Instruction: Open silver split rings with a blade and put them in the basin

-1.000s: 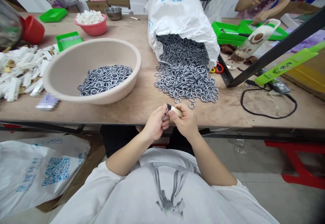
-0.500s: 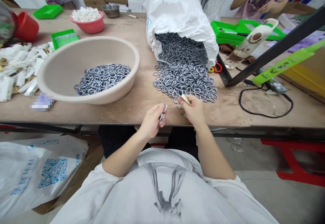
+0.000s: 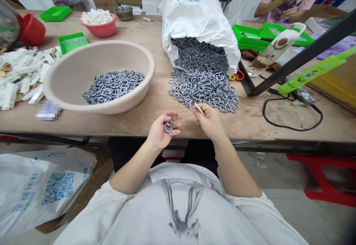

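A few grey rings [image 3: 168,126] rest in the upturned palm of my left hand [image 3: 158,132], whose fingers are partly spread around them. My right hand [image 3: 210,123] pinches a thin, pale stick-like tool [image 3: 200,109], its kind not clear. Its fingertips are at the near edge of a heap of grey rings [image 3: 204,87], and a ring shows by them. The heap spills from the mouth of a white sack [image 3: 198,19] lying on its side. To the left stands a beige basin [image 3: 63,89] partly filled with similar rings.
White pieces [image 3: 11,93] lie piled at far left. Behind the basin are a green tray [image 3: 72,44] and a pink bowl [image 3: 102,30] of white pieces. A black metal post [image 3: 278,74] slants up at right, near a cable [image 3: 264,113]. A co-worker [image 3: 289,4] sits beyond.
My left hand has turned palm up and opened its fingers, so the rings now show in it. My right hand has shifted slightly left, the stick still pinched.
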`<action>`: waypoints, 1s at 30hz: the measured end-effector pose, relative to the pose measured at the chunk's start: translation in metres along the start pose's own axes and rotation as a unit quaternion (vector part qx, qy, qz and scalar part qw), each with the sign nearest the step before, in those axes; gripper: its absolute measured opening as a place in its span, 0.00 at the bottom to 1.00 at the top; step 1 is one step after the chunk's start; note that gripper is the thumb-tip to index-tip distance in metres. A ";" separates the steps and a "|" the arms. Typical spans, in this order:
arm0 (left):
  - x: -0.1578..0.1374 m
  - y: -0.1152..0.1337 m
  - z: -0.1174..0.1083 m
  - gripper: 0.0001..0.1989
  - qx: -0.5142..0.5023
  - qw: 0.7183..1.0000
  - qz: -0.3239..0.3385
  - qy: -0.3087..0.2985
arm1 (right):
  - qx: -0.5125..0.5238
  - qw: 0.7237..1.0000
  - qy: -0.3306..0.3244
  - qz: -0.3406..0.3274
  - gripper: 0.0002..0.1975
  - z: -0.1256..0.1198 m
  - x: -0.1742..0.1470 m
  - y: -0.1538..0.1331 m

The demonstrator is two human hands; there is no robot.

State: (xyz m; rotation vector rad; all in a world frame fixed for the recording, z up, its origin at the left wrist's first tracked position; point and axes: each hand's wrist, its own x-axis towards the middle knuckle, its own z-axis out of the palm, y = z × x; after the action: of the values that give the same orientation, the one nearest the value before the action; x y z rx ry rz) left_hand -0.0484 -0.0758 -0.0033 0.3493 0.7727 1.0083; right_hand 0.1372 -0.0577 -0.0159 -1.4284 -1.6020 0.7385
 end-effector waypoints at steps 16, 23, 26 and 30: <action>-0.005 -0.017 0.014 0.21 0.097 0.991 0.066 -0.059 | 0.159 0.985 0.021 -0.063 0.18 0.023 -0.035 -0.002; -0.005 -0.025 0.012 0.24 0.118 0.989 0.038 -0.075 | 0.190 0.980 0.008 -0.058 0.17 0.024 -0.031 -0.012; -0.005 -0.025 0.012 0.25 0.118 0.989 0.035 -0.084 | 0.195 0.980 0.019 -0.039 0.18 0.024 -0.028 -0.010; -0.004 -0.022 0.013 0.25 0.112 0.988 0.058 -0.084 | 0.149 0.988 0.036 -0.032 0.26 0.015 -0.030 -0.010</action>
State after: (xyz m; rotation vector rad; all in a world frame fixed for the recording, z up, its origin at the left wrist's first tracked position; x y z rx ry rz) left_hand -0.0265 -0.0896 -0.0058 0.6708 0.7204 0.9884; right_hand 0.1188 -0.0868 -0.0207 -1.1696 -1.4088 0.8407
